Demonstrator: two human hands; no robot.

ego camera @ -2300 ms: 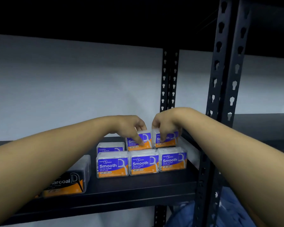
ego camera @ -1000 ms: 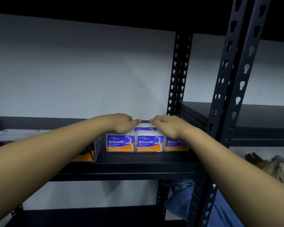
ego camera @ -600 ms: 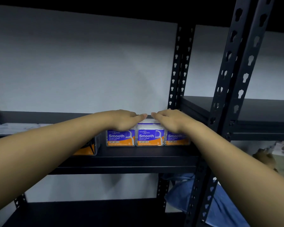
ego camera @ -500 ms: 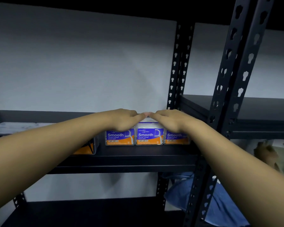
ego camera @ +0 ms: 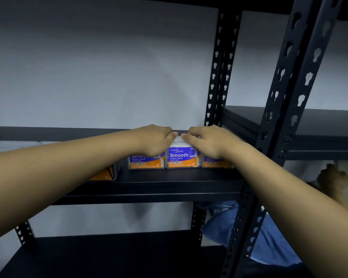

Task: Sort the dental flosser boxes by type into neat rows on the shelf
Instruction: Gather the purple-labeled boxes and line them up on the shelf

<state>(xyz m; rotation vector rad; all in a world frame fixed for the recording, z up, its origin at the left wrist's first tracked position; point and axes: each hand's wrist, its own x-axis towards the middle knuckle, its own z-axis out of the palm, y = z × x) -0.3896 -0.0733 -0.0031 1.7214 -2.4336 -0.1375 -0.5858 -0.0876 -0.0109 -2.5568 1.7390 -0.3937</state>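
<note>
Left hand (ego camera: 153, 140) lies on the left box (ego camera: 146, 161), fingers curled loosely over its top; middle box (ego camera: 182, 157) sits between both hands; right hand (ego camera: 208, 140) likewise covers the right box (ego camera: 216, 163). Boxes' long axes follow the shelf (ego camera: 169, 187) edge.

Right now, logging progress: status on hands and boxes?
Left hand and right hand rest on Smooth boxes. Front row aligned on shelf. Nothing blocking.

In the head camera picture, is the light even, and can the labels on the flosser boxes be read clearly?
Head view: the light is dim and uneven, with dark corners and a dark lower shelf; the middle Smooth box is bright and readable; the left hand and right hand cover part of the neighbouring labels; the wide lens makes the shelf post lean.
</note>
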